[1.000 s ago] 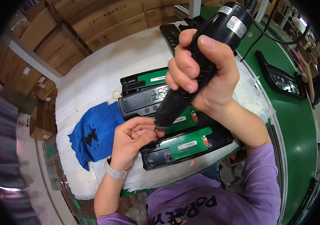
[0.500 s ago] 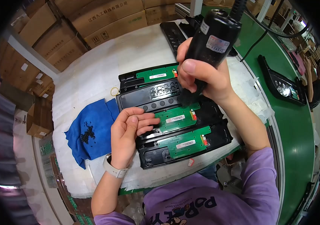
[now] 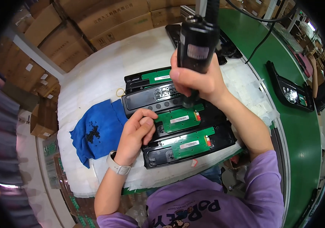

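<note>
Gripping a black electric screwdriver (image 3: pixel 197 41) upright in the right hand (image 3: pixel 196 81), fingers closed round its thick barrel, tip hidden behind the fist and pointed down at the middle black panel (image 3: pixel 185 121). Pressing the left hand (image 3: pixel 137 131) on that panel's left end, fingers curled down, thumb near the green circuit board (image 3: pixel 179 119), nothing held in the fist as far as can be seen. Lying side by side on the white padded counter (image 3: pixel 94 76): three long black plastic panels, backs up, each carrying a green board with a white label; nearest one (image 3: pixel 189 146) at the counter's front edge, farthest one (image 3: pixel 149 78) partly under a button strip (image 3: pixel 153 99). Resting just left of the panels, a crumpled blue cloth (image 3: pixel 97 133) with small dark screws heaped on it. Judging by looks: panel shells light and stiff but easily scratched, boards fragile, best steadied by the plastic rim, not by the board; screwdriver heavier, corded from above, best taken round the barrel
</note>
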`<action>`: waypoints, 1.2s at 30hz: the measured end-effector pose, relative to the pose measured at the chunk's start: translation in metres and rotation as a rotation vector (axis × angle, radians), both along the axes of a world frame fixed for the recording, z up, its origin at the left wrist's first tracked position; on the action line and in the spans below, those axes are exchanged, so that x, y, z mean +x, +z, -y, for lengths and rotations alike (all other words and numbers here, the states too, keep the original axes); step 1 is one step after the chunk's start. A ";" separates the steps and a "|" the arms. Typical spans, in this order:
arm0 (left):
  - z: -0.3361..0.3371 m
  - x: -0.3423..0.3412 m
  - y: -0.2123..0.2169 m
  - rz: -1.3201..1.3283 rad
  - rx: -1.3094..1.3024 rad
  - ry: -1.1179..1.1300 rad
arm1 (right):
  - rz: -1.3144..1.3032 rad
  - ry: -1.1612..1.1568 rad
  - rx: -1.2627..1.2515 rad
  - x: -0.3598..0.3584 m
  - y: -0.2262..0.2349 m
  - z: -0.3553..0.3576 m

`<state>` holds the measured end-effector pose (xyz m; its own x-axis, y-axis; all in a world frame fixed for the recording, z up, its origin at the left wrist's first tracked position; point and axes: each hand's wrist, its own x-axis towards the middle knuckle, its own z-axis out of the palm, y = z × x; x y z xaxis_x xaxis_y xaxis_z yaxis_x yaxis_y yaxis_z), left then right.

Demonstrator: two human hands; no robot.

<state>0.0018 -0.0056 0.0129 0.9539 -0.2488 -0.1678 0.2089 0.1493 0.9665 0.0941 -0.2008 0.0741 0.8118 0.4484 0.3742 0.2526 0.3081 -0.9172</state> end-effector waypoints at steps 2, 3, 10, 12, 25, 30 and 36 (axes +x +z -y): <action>-0.001 0.001 -0.001 0.023 -0.019 -0.014 | 0.131 -0.065 -0.058 -0.010 -0.002 0.000; 0.000 -0.001 -0.001 0.032 0.011 0.000 | 0.188 -0.100 -0.094 -0.014 -0.001 -0.001; 0.000 -0.008 0.005 0.058 -0.007 0.076 | 0.053 0.234 0.402 -0.017 0.005 0.016; 0.000 -0.010 0.006 0.060 -0.005 0.049 | 0.048 0.276 0.669 -0.022 0.008 0.013; 0.006 -0.013 0.006 0.072 0.022 0.023 | 0.035 0.305 0.592 -0.029 0.004 0.014; 0.004 -0.012 0.005 -0.043 -0.083 -0.123 | 0.012 0.234 0.625 -0.034 0.004 0.014; -0.025 -0.016 0.034 0.678 0.762 0.165 | -0.147 0.235 0.361 -0.023 0.016 0.017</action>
<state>-0.0142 0.0196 0.0469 0.9195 -0.1588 0.3597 -0.3823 -0.5745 0.7237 0.0712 -0.2178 0.0903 0.7596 0.4887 0.4291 0.0128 0.6484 -0.7612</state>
